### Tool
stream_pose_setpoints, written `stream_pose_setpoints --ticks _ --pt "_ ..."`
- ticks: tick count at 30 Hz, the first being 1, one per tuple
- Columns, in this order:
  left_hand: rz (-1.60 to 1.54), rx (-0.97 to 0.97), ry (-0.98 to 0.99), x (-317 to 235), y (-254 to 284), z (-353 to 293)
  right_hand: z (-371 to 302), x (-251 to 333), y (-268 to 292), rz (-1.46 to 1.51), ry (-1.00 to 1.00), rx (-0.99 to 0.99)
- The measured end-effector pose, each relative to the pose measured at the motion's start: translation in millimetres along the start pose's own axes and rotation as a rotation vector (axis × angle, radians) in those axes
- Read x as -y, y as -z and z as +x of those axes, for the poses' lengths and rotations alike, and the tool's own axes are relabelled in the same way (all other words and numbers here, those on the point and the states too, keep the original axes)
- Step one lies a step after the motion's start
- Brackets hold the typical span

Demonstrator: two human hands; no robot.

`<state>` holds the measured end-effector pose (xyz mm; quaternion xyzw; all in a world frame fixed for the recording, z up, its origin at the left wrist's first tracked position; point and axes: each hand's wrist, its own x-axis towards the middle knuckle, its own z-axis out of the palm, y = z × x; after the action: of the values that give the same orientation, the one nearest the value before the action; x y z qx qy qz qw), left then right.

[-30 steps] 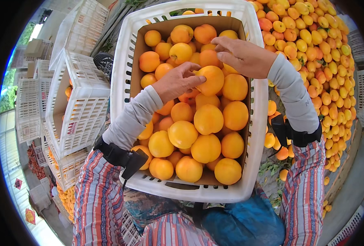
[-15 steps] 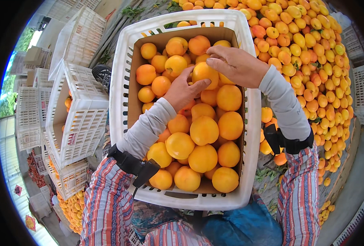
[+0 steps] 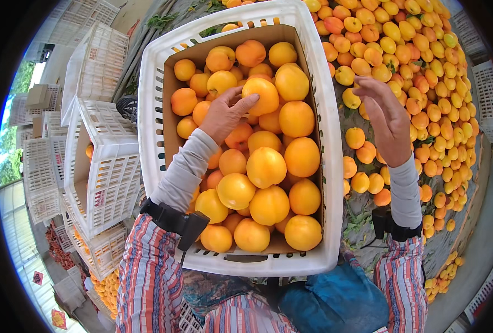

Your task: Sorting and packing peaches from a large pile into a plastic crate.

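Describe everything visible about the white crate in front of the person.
The white crate is slotted plastic, rectangular with rounded corners, upright and open-topped. Brown cardboard lines its inner walls. It is heaped close to the rim with round orange-yellow fruit. The left hand rests on fruit inside it; the right hand is outside, over the loose fruit pile to its right. Stacked empty white crates stand on its left.

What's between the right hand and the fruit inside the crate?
In the head view, the white crate's right wall and its cardboard liner stand between the right hand, which is over the loose fruit pile, and the crated fruit.
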<state>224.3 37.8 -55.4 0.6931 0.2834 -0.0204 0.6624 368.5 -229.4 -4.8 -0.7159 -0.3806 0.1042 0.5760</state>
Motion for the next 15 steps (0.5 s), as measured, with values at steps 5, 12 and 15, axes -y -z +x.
stream_pose_setpoints --ticks 5,12,15 --pt "-0.123 0.032 0.071 -3 -24 7 -112 -31 38 0.028 -0.298 -0.136" --pt "0.047 0.16 -0.138 3 3 1 -202 -59 6 -0.13 -0.451 -0.107" --pt "0.378 0.248 -0.307 19 5 15 -231 -62 7 -0.114 -0.537 -0.157"
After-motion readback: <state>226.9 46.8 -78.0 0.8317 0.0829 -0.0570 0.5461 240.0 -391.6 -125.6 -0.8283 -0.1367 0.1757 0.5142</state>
